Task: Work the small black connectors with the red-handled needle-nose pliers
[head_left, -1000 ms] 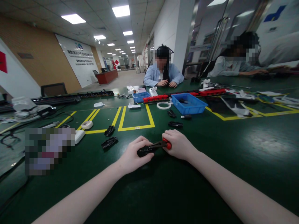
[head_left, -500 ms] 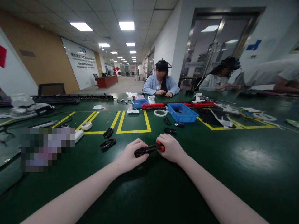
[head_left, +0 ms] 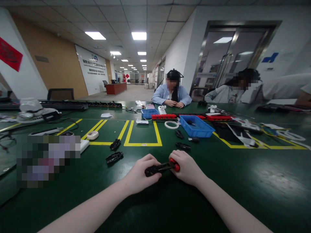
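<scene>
My left hand (head_left: 143, 173) is closed around a small black plastic part (head_left: 151, 170), held between thumb and fingers above the green table. My right hand (head_left: 186, 166) grips red-handled pliers (head_left: 175, 164). The dark jaws point left and meet the black part; exactly where they bite is too small to tell. Left of my hands lie two black plastic pieces, one nearer (head_left: 114, 157) and one farther (head_left: 115, 144). Beyond my right hand rest more black pieces, including a long one (head_left: 183, 146) and a smaller one (head_left: 179, 134).
A blue bin (head_left: 197, 127) with dark parts inside stands past my right hand, beside a white ring (head_left: 171, 125). Red strips (head_left: 164, 116) lie behind. A tape roll (head_left: 92, 135) sits at left. Across the table (head_left: 155, 207) sits a person (head_left: 172, 94) in a light blue shirt.
The camera view has tilted up and shifted slightly left, so everything appears lower and further right. Both hands keep their hold on the black part and the pliers.
</scene>
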Motion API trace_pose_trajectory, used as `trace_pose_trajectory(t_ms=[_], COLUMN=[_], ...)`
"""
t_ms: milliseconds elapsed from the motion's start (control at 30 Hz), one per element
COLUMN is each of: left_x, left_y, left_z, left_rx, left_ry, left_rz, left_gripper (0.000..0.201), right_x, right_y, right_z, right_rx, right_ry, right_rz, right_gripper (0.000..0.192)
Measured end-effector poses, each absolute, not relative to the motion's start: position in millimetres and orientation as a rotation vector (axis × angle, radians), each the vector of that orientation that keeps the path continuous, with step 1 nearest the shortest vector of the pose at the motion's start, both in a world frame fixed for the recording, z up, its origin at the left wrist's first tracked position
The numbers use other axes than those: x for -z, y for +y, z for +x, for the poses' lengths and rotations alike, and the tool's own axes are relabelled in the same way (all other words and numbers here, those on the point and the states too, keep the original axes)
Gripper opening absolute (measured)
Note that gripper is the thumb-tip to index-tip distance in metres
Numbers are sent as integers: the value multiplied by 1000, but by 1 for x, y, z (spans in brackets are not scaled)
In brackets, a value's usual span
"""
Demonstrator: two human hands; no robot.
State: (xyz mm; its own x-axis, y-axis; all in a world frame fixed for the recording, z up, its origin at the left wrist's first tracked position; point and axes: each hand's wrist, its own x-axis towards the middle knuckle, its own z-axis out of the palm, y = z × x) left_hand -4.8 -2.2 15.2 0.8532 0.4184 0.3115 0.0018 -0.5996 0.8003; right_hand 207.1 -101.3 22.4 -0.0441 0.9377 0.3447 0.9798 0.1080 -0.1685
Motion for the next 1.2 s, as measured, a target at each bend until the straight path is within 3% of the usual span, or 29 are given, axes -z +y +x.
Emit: trace_pose_trajectory(t_ms=[533,800,1200], left_x=[-16,4,-6], left_y=[-4,0,-4], left_z=[-2,3,1], left_rx=[-450,-364,-381], left_ry=[297,198,253], left_rz=[2164,2240,2291], left_gripper=[12,20,29], right_x=[-19,-22,-26], right_y=[-104,-113,-117], right_z=[208,204,200], right_rx=[51,47,22], right_ry=[-1988,-1995,-1995], right_rz=[-1913,-1955,-1921], right_gripper=[19,23,17])
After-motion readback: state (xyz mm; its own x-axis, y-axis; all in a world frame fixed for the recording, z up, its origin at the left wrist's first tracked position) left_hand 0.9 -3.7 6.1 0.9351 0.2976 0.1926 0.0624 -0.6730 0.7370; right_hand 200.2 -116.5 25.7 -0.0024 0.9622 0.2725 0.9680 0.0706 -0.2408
